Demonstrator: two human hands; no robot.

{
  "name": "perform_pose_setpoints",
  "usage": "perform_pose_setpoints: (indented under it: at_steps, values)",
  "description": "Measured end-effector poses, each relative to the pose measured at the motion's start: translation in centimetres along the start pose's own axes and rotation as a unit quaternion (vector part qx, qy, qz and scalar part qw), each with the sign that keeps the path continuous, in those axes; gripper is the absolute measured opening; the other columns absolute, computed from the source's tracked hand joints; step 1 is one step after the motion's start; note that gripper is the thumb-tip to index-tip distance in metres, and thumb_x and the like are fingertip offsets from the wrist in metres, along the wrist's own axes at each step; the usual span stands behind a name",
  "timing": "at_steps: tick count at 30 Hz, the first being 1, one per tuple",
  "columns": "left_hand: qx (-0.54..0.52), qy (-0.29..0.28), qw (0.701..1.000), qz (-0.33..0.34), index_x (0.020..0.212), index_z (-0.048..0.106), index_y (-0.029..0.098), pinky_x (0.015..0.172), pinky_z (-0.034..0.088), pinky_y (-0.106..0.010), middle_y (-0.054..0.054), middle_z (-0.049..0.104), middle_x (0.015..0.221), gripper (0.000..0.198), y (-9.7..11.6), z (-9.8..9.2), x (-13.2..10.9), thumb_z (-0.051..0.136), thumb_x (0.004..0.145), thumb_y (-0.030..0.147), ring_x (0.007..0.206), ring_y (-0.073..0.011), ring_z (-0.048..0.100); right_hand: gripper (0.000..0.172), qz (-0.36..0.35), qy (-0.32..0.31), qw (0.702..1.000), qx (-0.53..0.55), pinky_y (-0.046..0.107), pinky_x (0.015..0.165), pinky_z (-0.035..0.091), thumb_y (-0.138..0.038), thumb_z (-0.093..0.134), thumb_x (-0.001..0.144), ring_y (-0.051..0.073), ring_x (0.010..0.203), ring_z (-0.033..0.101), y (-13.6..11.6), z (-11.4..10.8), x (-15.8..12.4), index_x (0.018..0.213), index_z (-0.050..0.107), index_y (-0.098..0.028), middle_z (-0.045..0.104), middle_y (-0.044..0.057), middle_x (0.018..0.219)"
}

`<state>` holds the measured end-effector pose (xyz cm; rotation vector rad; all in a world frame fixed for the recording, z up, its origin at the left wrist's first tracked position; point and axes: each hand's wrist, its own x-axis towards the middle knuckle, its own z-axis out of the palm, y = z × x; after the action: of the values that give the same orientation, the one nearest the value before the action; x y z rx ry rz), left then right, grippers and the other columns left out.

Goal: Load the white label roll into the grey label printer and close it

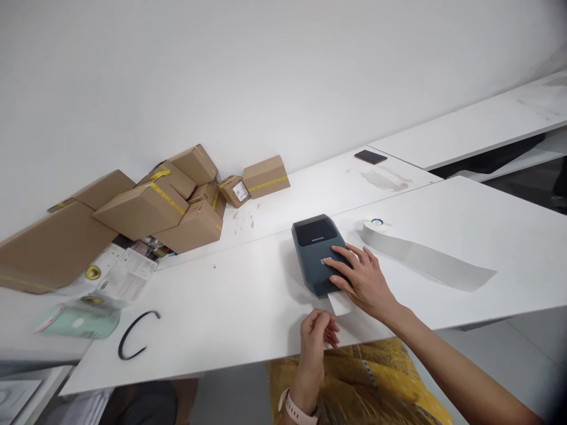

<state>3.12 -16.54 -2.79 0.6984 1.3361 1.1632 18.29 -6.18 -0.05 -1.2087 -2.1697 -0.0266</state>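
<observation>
A dark blue-grey device [313, 260] with a black upper panel and a small light button lies on the white table [248, 295]. My right hand [361, 277] rests on its lower right part, fingers spread, one fingertip at the button. A piece of white paper [341, 303] sticks out of the device's near end, partly under my right hand. My left hand [316, 330], with a pale watch band on the wrist, is just below that paper with its fingers curled; whether it holds anything is hidden. To the right, a partly unrolled white strip [425, 260] trails from its roll.
Cardboard boxes [142, 209] are piled at the back left. A black phone [371, 156] lies at the back. On the left are a black headband [128, 336], a mint-green pouch [86, 321] and plastic packets [128, 274].
</observation>
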Motion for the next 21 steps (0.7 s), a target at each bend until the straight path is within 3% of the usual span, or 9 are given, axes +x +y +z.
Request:
perform_pose_setpoints:
  at_steps: [3,6,8,12,16,21]
  values:
    - [0.038,0.113,0.987,0.103,0.078,0.063,0.017,0.055,0.045,-0.023,-0.004,0.064,0.078,0.034,1.0,-0.8,0.6,0.060,0.081,0.051,0.063,-0.0124,0.057,0.037,0.005,0.006,0.999,0.033,0.057,0.108,0.032,-0.039,0.045,0.098,0.032,0.137,0.035,0.2,0.5,-0.5,0.132,0.057,-0.033,0.049,0.005,0.144]
    - [0.077,0.176,0.963,0.190,0.113,0.063,0.022,0.085,0.050,-0.028,-0.009,0.062,0.123,0.039,2.4,-0.9,0.9,0.056,0.087,0.051,0.109,-0.0205,0.060,0.041,0.016,0.026,0.991,0.127,0.051,0.109,0.036,-0.037,0.041,0.099,0.029,0.140,0.032,0.5,1.1,-1.2,0.140,0.048,-0.033,0.042,0.004,0.150]
    - [0.092,0.157,0.961,0.209,0.133,0.053,0.028,0.102,0.044,-0.030,-0.007,0.048,0.146,0.048,3.3,-0.7,1.0,0.053,0.090,0.051,0.132,-0.0226,0.046,0.046,0.059,0.045,0.977,0.200,0.050,0.112,0.034,-0.038,0.039,0.100,0.027,0.141,0.031,0.8,1.3,-1.7,0.145,0.038,-0.034,0.035,0.005,0.154]
    - [0.094,0.076,0.970,0.212,0.147,0.037,0.029,0.114,0.034,-0.030,-0.003,0.031,0.158,0.058,4.9,0.2,1.6,0.049,0.094,0.050,0.145,-0.0212,0.029,0.052,0.148,0.061,0.937,0.311,0.049,0.115,0.030,-0.043,0.034,0.100,0.025,0.143,0.030,1.2,0.8,-1.5,0.150,0.026,-0.035,0.030,0.005,0.157]
    - [0.077,0.059,0.962,0.255,0.149,0.035,0.027,0.118,0.028,-0.029,-0.001,0.029,0.159,0.060,7.1,1.0,3.1,0.050,0.094,0.048,0.147,-0.0193,0.025,0.048,0.108,0.079,0.942,0.308,0.050,0.118,0.022,-0.046,0.035,0.100,0.025,0.146,0.022,1.7,-0.8,1.3,0.146,0.035,-0.034,0.026,0.004,0.159]
    - [0.059,0.063,0.943,0.320,0.143,0.043,0.025,0.115,0.033,-0.031,-0.005,0.042,0.152,0.052,10.2,0.8,6.0,0.046,0.096,0.046,0.141,-0.0201,0.037,0.050,0.055,0.131,0.940,0.310,0.048,0.116,0.026,-0.050,0.033,0.099,0.025,0.142,0.032,2.0,-1.7,7.6,0.145,0.036,-0.030,0.036,0.007,0.154]
